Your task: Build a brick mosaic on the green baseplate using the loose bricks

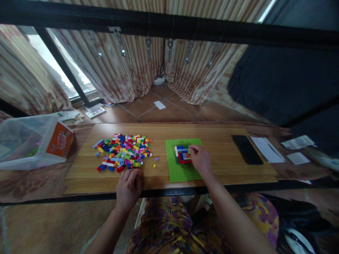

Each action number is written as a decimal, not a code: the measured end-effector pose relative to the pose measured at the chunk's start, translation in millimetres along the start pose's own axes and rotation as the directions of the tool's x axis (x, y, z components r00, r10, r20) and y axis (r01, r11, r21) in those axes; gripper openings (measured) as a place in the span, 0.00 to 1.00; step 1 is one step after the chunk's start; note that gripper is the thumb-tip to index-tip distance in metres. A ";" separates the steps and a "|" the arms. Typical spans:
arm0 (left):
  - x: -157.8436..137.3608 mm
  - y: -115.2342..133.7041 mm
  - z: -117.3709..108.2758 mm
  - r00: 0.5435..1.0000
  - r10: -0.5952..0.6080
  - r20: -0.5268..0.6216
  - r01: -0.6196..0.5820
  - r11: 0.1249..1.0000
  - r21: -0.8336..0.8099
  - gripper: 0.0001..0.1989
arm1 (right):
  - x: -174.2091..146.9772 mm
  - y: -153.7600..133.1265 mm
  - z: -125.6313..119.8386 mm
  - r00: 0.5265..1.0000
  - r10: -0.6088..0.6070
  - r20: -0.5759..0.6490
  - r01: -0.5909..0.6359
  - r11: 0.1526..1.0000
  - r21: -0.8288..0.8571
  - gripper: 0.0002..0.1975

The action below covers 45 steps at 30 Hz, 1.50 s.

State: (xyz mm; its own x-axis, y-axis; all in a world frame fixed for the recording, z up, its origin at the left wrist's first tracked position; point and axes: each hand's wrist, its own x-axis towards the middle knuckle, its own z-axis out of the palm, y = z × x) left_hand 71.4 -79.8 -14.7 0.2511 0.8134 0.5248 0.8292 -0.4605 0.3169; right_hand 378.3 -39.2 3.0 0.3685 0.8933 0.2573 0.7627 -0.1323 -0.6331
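A small build of toy bricks (pixel 182 155) in white, blue, red, dark green and orange sits on a bright green baseplate (pixel 173 173). My right hand (pixel 200 159) is at the build's right side, thumb and forefinger pinched together; whatever lies between the fingertips is too small to make out. My left hand (pixel 129 187) rests on the table's front edge with its fingers curled in, and nothing shows in it. Just beyond its knuckles spreads a pile of loose coloured bricks (pixel 124 150). A yellow brick (pixel 154 165) and a purple brick (pixel 156 158) lie apart, between pile and baseplate.
At the far left stands a clear plastic bin (pixel 23 164) with an orange label. To the right lie a black phone (pixel 247 150) and white paper (pixel 266 150) with a pen-like stick on it. A dark metal bar (pixel 169 23) with hanging hooks crosses above the table (pixel 219 173).
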 end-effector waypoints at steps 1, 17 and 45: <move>0.0 0.0 0.0 1.000 -0.001 0.001 0.001 1.000 0.000 0.07 | -0.2 -0.7 -1.2 1.000 -0.011 0.007 0.011 1.000 -0.021 0.15; -1.1 -0.1 1.0 1.000 -0.024 0.012 0.024 1.000 -0.004 0.08 | 10.5 -0.7 -18.7 0.928 -0.229 0.293 0.306 0.919 -0.250 0.11; -2.8 -1.9 2.8 1.000 -0.023 0.017 0.023 1.000 0.019 0.08 | 10.8 29.5 -16.7 0.955 -0.092 0.281 0.005 0.955 0.296 0.13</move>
State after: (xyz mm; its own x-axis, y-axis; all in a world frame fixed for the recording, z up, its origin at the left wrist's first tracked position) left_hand 70.5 -80.1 -18.9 0.2402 0.8295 0.5042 0.8441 -0.4350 0.3134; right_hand 413.7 -40.7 -0.7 0.1327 0.9862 0.0985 0.5728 0.0048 -0.8197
